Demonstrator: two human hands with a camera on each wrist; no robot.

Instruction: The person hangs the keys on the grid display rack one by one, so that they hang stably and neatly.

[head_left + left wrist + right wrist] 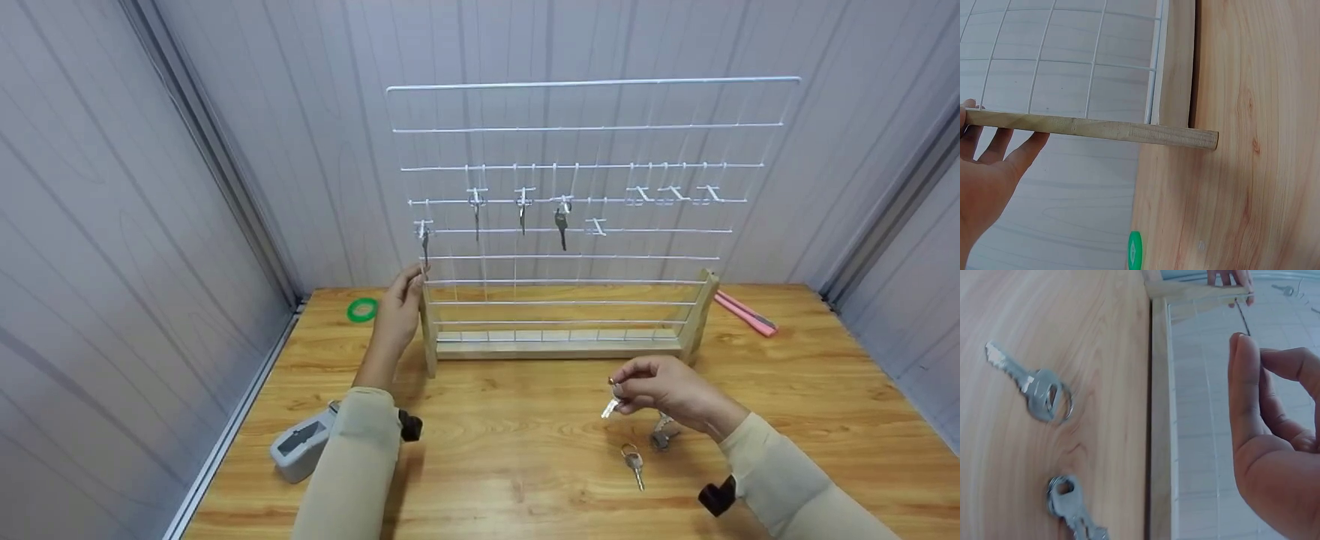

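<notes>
A white wire grid rack [562, 257] stands in a wooden base. My left hand [399, 307] grips its left wooden post [1100, 129] near the top, fingers behind the wood. My right hand [664, 390] pinches a silver key [610, 407] by its ring end, held in front of the rack's right side. Under that hand, a key with a ring [634, 461] and more keys [661, 435] lie on the table; both show in the right wrist view. Several keys hang from hooks on the grid's left half, among them a dark key [562, 229].
Bare hooks [673, 193] sit on the grid's right half. A green ring [362, 310] lies left of the rack, and a pink-handled tool [750, 315] at its right. A grey device [301, 448] stands beside my left sleeve. Panelled walls [225, 75] enclose the wooden table [510, 450].
</notes>
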